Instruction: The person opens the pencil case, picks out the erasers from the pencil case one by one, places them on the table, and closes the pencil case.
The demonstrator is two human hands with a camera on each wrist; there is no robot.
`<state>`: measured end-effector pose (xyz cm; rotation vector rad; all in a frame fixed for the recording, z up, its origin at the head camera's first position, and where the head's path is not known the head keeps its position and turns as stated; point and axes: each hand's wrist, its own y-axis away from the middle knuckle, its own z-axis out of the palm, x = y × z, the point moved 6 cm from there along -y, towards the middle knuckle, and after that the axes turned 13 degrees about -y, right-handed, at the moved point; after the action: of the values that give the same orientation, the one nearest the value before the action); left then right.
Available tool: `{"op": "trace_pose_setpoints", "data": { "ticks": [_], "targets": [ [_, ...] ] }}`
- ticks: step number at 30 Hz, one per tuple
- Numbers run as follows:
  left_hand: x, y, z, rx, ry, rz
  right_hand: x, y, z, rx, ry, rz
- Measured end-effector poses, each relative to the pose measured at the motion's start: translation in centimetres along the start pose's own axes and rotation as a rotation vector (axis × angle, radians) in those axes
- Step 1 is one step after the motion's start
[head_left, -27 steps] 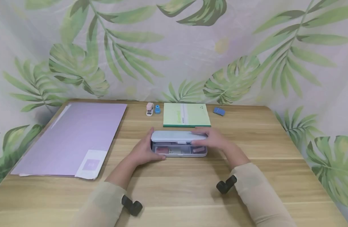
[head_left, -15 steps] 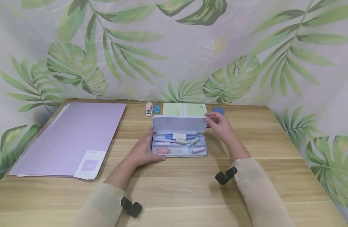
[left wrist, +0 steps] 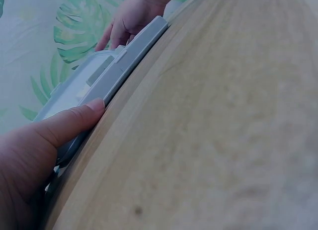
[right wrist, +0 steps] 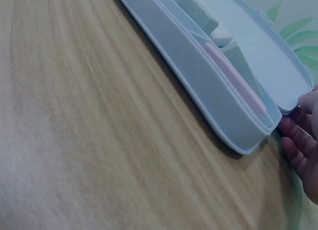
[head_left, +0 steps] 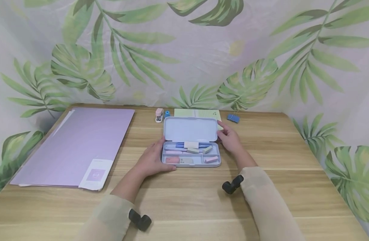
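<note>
A light blue pencil case (head_left: 191, 164) lies on the table with its lid (head_left: 190, 129) swung back, leaning over a green notebook (head_left: 212, 114). Inside are blue pens (head_left: 204, 146) with a white piece around them, two grey-green erasers (head_left: 192, 150), a pink eraser (head_left: 172, 160) and a pink stick-like piece (head_left: 211, 159). My left hand (head_left: 151, 159) holds the case's left end, thumb (left wrist: 74, 121) along the front wall. At the lid's right edge, my right hand (head_left: 231, 138) pinches the rim, thumb above and fingers beneath in the right wrist view.
A large purple folder (head_left: 79, 144) with a white corner label covers the table's left side. Behind the case stand a pink-and-white stapler (head_left: 159, 115) and a small blue object (head_left: 167, 114). A blue binder clip (head_left: 233, 118) lies at the back right.
The lid has gone from nearly closed to swung fully back, uncovering the contents. My right hand moved back with it, along its right edge. My left hand has stayed at the case's left end.
</note>
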<state>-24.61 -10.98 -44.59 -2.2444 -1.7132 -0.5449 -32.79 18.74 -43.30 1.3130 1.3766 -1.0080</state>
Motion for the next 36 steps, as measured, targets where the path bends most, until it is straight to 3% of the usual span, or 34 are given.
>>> {"op": "trace_pose_setpoints", "data": {
  "ticks": [4,8,11,16,21,27,33,36],
  "targets": [
    [0.0,0.0,0.0,-0.012,-0.005,-0.006,-0.8,0.6,0.1,0.049,0.058,-0.041],
    [0.0,0.1,-0.1,-0.011,-0.016,-0.001,-2.8,2.4,1.0,0.067,0.125,-0.183],
    [0.0,0.1,-0.2,-0.007,-0.017,0.001,-4.0,4.1,2.7,-0.023,0.245,-0.27],
    [0.1,0.1,-0.3,-0.011,-0.019,-0.005,-4.2,5.8,5.7,-0.19,0.538,-0.321],
    [0.2,0.2,-0.1,-0.017,-0.02,-0.001,-3.4,6.0,6.8,-0.207,0.691,-0.351],
    [0.5,0.1,-0.2,-0.004,-0.023,0.013,-2.8,6.0,6.4,-0.156,0.592,-0.313],
    [0.3,0.0,0.0,-0.007,-0.019,0.007,-2.8,6.2,4.0,-0.06,0.299,-0.126],
    [0.1,0.0,0.0,-0.007,-0.019,0.002,-2.4,6.4,1.9,0.02,0.229,-0.066]
  ]
}}
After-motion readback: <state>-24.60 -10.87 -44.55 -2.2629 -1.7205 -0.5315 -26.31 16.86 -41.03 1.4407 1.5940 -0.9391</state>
